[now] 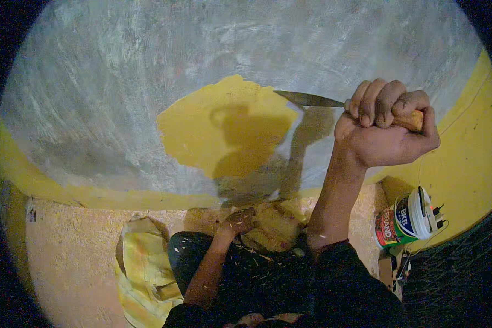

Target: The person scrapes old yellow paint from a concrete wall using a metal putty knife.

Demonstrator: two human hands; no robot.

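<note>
My right hand is raised in front of the wall, its fingers wrapped round the wooden handle of a trowel. The narrow dark blade points left and tapers to a tip. That tip lies over the upper right edge of a bare yellow patch, where grey coating surrounds it; whether it touches is unclear. Low in the middle, my left hand rests by my knee, with pale specks on its back. Its fingers are too dim to read, and no tool shows in it.
A paint bucket with a coloured label stands at the right, cables beside it. A crumpled yellow-white sack lies on the speckled floor to the left of my legs. Shadows of my head and arm fall on the wall. Dark mesh-like material fills the lower right.
</note>
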